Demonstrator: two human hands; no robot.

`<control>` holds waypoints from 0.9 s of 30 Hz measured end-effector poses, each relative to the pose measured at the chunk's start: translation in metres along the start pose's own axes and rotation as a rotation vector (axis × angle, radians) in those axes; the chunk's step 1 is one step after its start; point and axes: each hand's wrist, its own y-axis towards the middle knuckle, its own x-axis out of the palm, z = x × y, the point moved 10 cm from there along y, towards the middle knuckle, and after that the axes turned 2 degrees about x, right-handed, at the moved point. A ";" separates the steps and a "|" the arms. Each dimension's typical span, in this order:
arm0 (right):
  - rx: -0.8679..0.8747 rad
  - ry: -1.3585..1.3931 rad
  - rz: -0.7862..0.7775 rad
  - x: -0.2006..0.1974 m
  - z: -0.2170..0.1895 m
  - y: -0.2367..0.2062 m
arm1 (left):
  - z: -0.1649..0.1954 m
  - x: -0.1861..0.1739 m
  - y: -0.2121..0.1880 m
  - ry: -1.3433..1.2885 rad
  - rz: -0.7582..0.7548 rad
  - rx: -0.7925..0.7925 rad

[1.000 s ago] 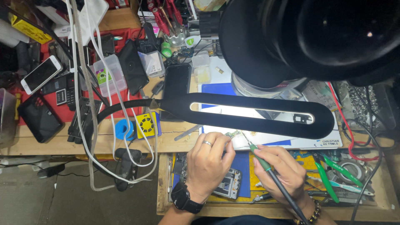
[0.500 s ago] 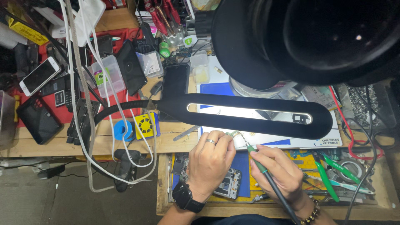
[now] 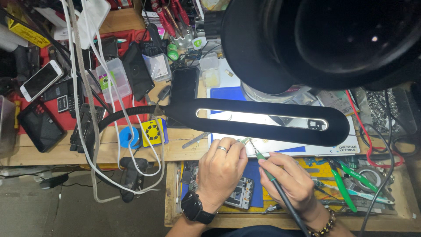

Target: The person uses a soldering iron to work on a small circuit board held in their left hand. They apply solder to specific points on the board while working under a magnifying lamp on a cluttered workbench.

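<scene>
My left hand (image 3: 222, 170), with a ring and a black wristwatch, pinches a small circuit part (image 3: 244, 141) at the edge of the work mat. My right hand (image 3: 293, 184), with a bead bracelet, grips a green-tipped soldering iron (image 3: 272, 182) like a pen. Its tip touches the small part just under the black ring lamp (image 3: 263, 119). An opened phone (image 3: 240, 193) lies on a blue mat below my left palm, partly hidden by it.
A large black microscope head (image 3: 324, 39) covers the top right. Green-handled pliers (image 3: 340, 184) and tape lie in the drawer at right. Phones (image 3: 40, 79), white cables (image 3: 94, 131), plastic boxes (image 3: 112, 79) and red-handled screwdrivers (image 3: 169, 17) crowd the bench at left.
Both hands stay over the small part; the soldering iron tip has shifted slightly. The view has drifted a little.
</scene>
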 end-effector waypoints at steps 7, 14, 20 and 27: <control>-0.017 -0.012 0.002 0.001 -0.003 0.001 | 0.000 0.001 0.000 0.002 -0.011 -0.009; -0.036 -0.027 -0.003 0.001 -0.007 0.004 | 0.001 -0.001 0.001 -0.006 -0.006 -0.010; -0.045 -0.040 0.002 0.001 -0.009 0.005 | 0.000 -0.001 0.002 -0.005 -0.013 -0.017; -0.058 -0.028 -0.013 0.000 -0.012 0.008 | -0.002 0.001 0.001 -0.002 -0.018 -0.022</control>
